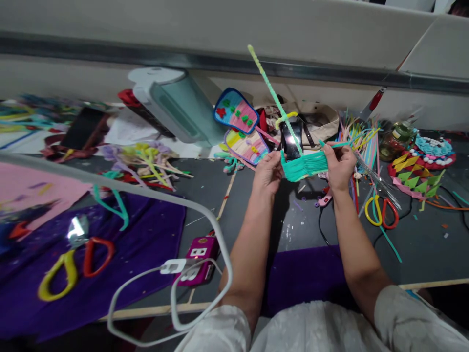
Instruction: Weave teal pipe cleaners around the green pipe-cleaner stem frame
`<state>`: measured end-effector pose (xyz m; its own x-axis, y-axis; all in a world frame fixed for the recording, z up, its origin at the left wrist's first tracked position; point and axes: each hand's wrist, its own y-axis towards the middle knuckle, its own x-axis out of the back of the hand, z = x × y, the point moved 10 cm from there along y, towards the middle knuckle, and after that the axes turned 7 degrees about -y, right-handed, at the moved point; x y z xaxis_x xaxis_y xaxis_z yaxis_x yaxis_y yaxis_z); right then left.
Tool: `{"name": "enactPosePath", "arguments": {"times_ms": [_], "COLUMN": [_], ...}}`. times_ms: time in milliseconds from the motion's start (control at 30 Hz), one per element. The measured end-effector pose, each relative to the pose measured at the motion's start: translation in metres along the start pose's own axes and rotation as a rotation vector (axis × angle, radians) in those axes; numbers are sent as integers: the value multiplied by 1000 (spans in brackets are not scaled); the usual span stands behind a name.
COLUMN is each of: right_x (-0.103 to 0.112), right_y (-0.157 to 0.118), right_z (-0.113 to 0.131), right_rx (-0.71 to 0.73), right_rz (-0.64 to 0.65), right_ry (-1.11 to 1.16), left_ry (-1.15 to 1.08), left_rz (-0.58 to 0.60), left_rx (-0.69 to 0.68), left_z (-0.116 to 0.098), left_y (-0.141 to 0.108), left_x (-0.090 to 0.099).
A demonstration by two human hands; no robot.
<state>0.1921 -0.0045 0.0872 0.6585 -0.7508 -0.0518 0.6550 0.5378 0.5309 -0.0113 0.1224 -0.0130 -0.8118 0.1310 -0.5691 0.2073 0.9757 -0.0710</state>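
A teal panel of pipe cleaners (306, 166) laid side by side is held up between my two hands. My left hand (269, 172) pinches its left end, where one pipe cleaner tip sticks up. At the right end, the fingers of my right hand (340, 164) close on the panel, and a loose teal strand (340, 143) passes by the fingertips. Beyond the panel rises a long fuzzy stem (273, 93), yellow at the tip and mint green lower down, with a yellow crosspiece. Whether it is joined to the panel I cannot tell.
Scissors (381, 210) lie to the right and larger scissors (76, 261) on purple cloth at left. A white cable (214, 220) loops across the front left by a magenta power socket (200, 259). Behind stand decorated fan-shaped pieces (237, 110), pipe cleaner bundles (368, 142) and a glass jar (397, 139).
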Motion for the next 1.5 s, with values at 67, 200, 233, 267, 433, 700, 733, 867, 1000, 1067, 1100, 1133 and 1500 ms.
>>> {"name": "enactPosePath", "arguments": {"times_ms": [67,200,233,267,433,700,733,867,1000,1067,1100,1133,1500], "right_x": [0,-6,-8,-10,-21,-26,-25,-20,-13,-10,-9,-8,-2], "right_y": [-2,-9,-11,-13,-23,-25,-24,-18,-9,-5,-3,-2,2], "right_z": [6,21,25,29,40,39,38,27,11,1,-3,-8,-20], "right_rx": [18,66,85,106,199,190,169,69,-3,-25,-38,-52,-93], "right_rz": [3,37,48,59,114,147,147,121,67,47,39,32,-16], "right_ry": [-27,-89,-103,-118,-160,-156,-143,-79,-12,21,33,42,83], "left_ry": [40,220,255,279,302,240,215,77,-38,-78,-93,-102,-205], "left_rz": [-69,-149,-154,-159,-182,-201,-197,-148,-70,-12,14,32,212], "left_rx": [-138,-377,-401,-416,-445,-378,-345,-151,25,101,137,169,315], "left_z": [-14,-40,-42,-44,-45,-40,-37,-18,-7,-5,-4,-3,6], "left_y": [-5,-18,-20,-21,-20,-14,-12,-3,-1,-3,-5,-7,-22], "left_x": [4,2,1,1,4,12,13,13,7,0,-3,-5,-32]}}
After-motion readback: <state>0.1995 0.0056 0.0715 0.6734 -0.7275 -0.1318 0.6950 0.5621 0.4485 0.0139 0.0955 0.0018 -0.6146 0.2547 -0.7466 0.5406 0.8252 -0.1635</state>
